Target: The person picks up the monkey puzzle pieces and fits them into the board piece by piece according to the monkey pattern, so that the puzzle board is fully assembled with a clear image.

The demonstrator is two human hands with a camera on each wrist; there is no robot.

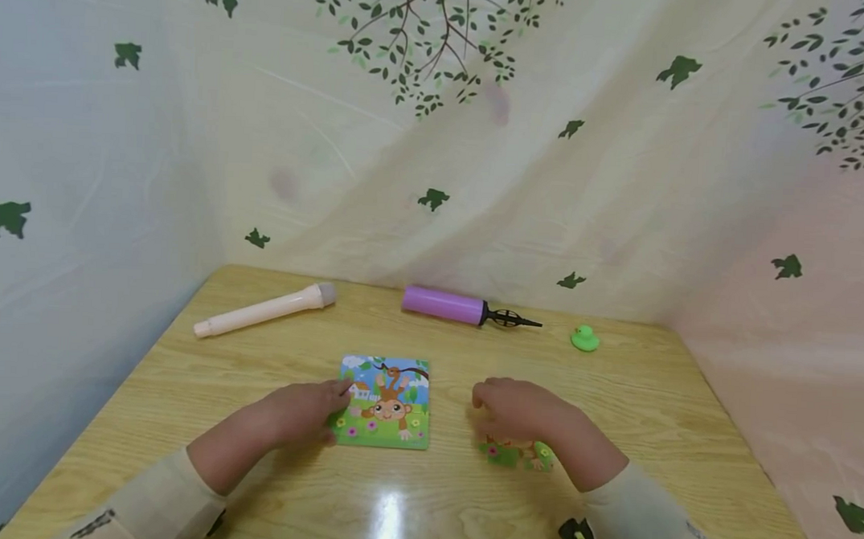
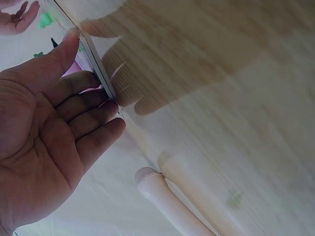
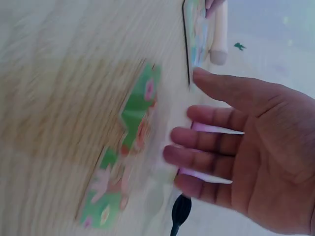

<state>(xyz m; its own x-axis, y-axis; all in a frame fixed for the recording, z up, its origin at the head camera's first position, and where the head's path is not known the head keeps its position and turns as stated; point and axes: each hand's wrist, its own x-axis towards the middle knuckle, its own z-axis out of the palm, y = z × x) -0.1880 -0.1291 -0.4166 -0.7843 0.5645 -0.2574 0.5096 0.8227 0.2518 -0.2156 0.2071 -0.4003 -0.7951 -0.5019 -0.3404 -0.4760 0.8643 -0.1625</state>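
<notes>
A square picture board (image 1: 390,404) with a monkey hanging from a branch lies flat on the wooden table. Fingertips of my left hand (image 1: 299,412) touch its left edge; in the left wrist view that hand (image 2: 54,123) has its thumb and fingers along the board's thin side (image 2: 101,69). To the right, my right hand (image 1: 523,410) hovers over loose jigsaw pieces (image 1: 499,453), partly covering them. Seen from the right wrist, these pieces (image 3: 140,101) carry green grass, flowers and parts of a monkey. The right hand (image 3: 246,142) holds nothing, its fingers spread and loosely bent.
Along the back of the table (image 1: 306,497) lie a pale pink microphone-shaped stick (image 1: 264,310) and a purple hand pump (image 1: 445,305) with a black nozzle. A green toy duck (image 1: 584,338) sits at the back right. Patterned curtains (image 1: 378,179) hang behind and at both sides.
</notes>
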